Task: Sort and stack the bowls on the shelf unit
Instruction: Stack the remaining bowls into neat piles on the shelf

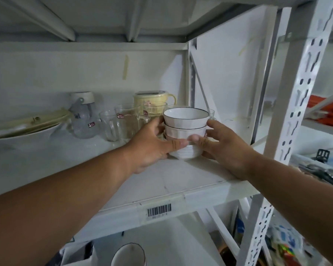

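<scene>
1. Head view, hands: your left hand [152, 144] and right hand [225, 148] both curl round the stack of bowls [186, 131], fingers behind it, thumbs meeting across the front at its lower part.
2. Stack position: it stands on the middle shelf [181, 181] of the shelf unit [300, 104], toward the right rear, just in front of the glassware. Whether the base rests fully on the shelf cannot be told.
3. Bowl count: three in the stack, namely a dark-rimmed white bowl [186, 115] on top, a second white one beneath, and a ribbed bowl [185, 153] at the bottom. One more dark-rimmed bowl [128, 255] sits on the level below.
4. Risk, toppling: your grip is low on the stack. A quick release or sideways nudge would likely tilt the upper bowls off.
5. Risk, collision: pushing the stack further back could strike the glass mugs [121, 123] directly behind.
6. Surroundings, counted: at least three glass mugs, one glass jar [82, 116] with a pale lid, one yellow lidded cup [152, 101], one large white dish [21, 137] at far left.
</scene>
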